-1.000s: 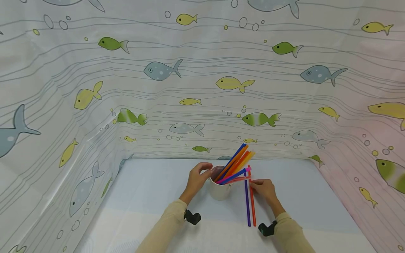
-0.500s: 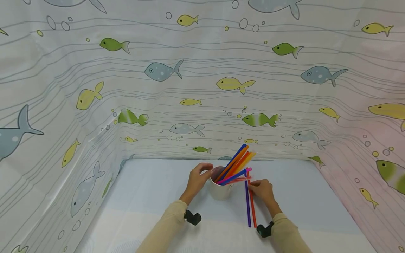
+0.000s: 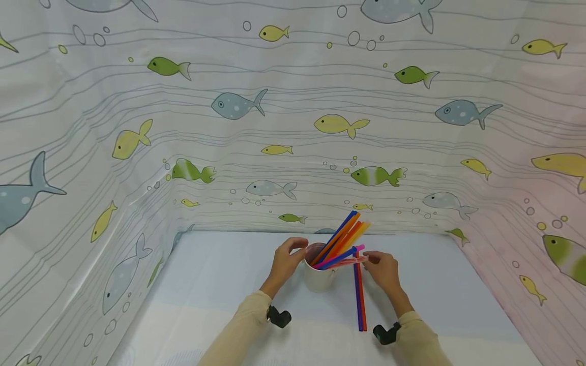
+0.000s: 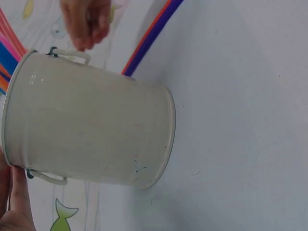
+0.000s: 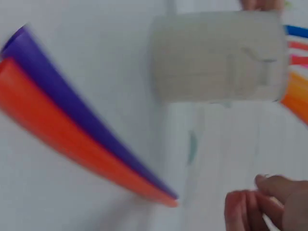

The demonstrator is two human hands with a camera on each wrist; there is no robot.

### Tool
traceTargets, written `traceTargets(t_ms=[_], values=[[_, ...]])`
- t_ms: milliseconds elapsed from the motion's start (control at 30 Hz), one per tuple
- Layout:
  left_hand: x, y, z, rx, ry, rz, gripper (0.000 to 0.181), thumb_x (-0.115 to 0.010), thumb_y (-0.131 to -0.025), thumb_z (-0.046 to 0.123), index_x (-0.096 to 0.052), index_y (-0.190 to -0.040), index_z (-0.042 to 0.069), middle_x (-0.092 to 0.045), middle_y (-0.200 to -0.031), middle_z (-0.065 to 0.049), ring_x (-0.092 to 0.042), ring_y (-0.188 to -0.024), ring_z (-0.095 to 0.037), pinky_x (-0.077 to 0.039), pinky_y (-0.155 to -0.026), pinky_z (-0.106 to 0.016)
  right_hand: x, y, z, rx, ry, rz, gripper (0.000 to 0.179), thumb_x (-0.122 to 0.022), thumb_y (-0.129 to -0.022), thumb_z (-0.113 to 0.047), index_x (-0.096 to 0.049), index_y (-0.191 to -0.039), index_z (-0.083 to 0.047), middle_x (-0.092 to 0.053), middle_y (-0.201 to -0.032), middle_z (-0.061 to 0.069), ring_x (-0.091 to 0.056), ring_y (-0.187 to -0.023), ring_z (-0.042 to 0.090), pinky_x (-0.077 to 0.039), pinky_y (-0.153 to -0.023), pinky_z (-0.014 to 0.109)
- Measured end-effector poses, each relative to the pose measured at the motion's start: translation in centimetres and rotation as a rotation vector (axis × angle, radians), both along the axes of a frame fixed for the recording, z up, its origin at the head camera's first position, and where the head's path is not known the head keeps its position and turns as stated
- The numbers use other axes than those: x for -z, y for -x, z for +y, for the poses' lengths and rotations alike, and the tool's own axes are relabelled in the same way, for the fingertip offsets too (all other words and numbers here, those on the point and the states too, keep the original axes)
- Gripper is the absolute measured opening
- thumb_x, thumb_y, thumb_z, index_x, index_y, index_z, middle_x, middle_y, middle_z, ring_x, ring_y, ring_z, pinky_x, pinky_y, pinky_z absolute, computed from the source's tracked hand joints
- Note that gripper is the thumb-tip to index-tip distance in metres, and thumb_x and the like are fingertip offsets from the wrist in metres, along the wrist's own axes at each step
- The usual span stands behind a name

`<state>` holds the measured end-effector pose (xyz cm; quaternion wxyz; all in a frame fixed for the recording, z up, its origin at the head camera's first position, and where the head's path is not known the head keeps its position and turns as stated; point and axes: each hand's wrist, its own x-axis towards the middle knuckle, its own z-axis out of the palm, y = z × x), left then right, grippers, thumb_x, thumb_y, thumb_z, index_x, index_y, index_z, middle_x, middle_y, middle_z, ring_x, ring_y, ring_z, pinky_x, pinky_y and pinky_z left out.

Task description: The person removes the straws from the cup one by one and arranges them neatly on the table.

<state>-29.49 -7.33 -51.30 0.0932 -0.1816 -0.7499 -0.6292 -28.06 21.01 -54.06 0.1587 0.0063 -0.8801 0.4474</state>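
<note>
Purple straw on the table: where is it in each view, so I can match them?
Head: purple straw right of the cup, along the left side of the red straw.
Left wrist: purple straw at top centre, running from the cup's upper side to the top edge.
Right wrist: purple straw slants from upper left to lower centre, above the red one.
Shared landmark: the cup.

One bench (image 3: 206,284) carries one bucket (image 3: 319,281) with two side handles (image 4: 74,53). Loose straws on the bench number two, one purple straw (image 3: 358,302) and one red-orange straw (image 3: 363,310); the bundled straws (image 3: 338,239) in the bucket number more than five but overlap too closely for an exact count. Hands number two, one left hand (image 3: 285,262) and one right hand (image 3: 384,273); black wrist units (image 3: 279,316) number two, and cream sleeves (image 3: 235,325) number two, one per arm.
</note>
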Motion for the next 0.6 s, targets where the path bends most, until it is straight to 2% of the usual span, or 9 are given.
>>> traceTargets(t_ms=[67,167,267,400,500,600], values=[[-0.6,-0.5,0.0,0.014,-0.01,0.005,0.026,-0.06,-0.081,0.005,-0.056,-0.107,0.0,-0.058,-0.105,-0.012,-0.054,-0.1,-0.025,-0.046,-0.081,-0.025,-0.9,-0.1,-0.2,-0.069,0.031,0.089,0.027,-0.065,-0.078,-0.029,-0.066,-0.096,-0.009,-0.064,-0.083,0.005,-0.06,-0.071,0.014,-0.051,-0.054,0.043],[-1.3,-1.0,0.0,0.016,-0.01,0.029,0.026,-0.059,-0.081,0.002,-0.055,-0.107,-0.003,-0.057,-0.105,-0.018,-0.053,-0.099,-0.03,-0.047,-0.08,-0.026,-3.0,-0.9,-0.9,-0.174,0.092,0.135,0.024,-0.065,-0.078,-0.03,-0.066,-0.095,-0.013,-0.063,-0.089,0.003,-0.059,-0.081,0.017,-0.052,-0.062,0.036],[-1.4,-1.1,0.0,0.012,-0.013,0.036,0.027,-0.059,-0.081,0.002,-0.055,-0.106,-0.003,-0.057,-0.104,-0.018,-0.053,-0.099,-0.029,-0.047,-0.08,-0.026,-5.3,-2.3,-1.8,-0.266,0.147,0.095,0.023,-0.066,-0.077,-0.029,-0.065,-0.094,-0.013,-0.062,-0.089,0.003,-0.058,-0.082,0.018,-0.052,-0.067,0.028],[-0.5,-0.4,0.0,0.0,-0.007,0.022,0.026,-0.061,-0.081,0.006,-0.057,-0.106,0.003,-0.058,-0.104,-0.01,-0.054,-0.099,-0.022,-0.046,-0.081,-0.026,-7.2,-4.1,-3.0,-0.333,0.192,0.028,0.022,-0.068,-0.076,-0.026,-0.066,-0.091,-0.01,-0.062,-0.086,0.003,-0.058,-0.081,0.019,-0.052,-0.065,0.025],[0.4,0.1,0.0,-0.016,0.015,0.013,0.025,-0.061,-0.081,0.011,-0.058,-0.106,0.009,-0.059,-0.103,-0.003,-0.054,-0.098,-0.016,-0.046,-0.081,-0.024,-7.6,-4.6,-3.5,-0.343,0.222,0.006,0.02,-0.069,-0.074,-0.023,-0.066,-0.089,-0.009,-0.062,-0.085,0.003,-0.059,-0.082,0.019,-0.052,-0.065,0.026],[0.8,0.3,0.1,-0.027,0.019,0.014,0.025,-0.062,-0.081,0.013,-0.058,-0.105,0.01,-0.059,-0.103,-0.001,-0.054,-0.098,-0.014,-0.046,-0.081,-0.024,-7.0,-4.3,-3.8,-0.328,0.227,-0.014,0.023,-0.071,-0.072,-0.026,-0.067,-0.088,-0.01,-0.063,-0.084,0.001,-0.06,-0.081,0.017,-0.052,-0.065,0.026]])
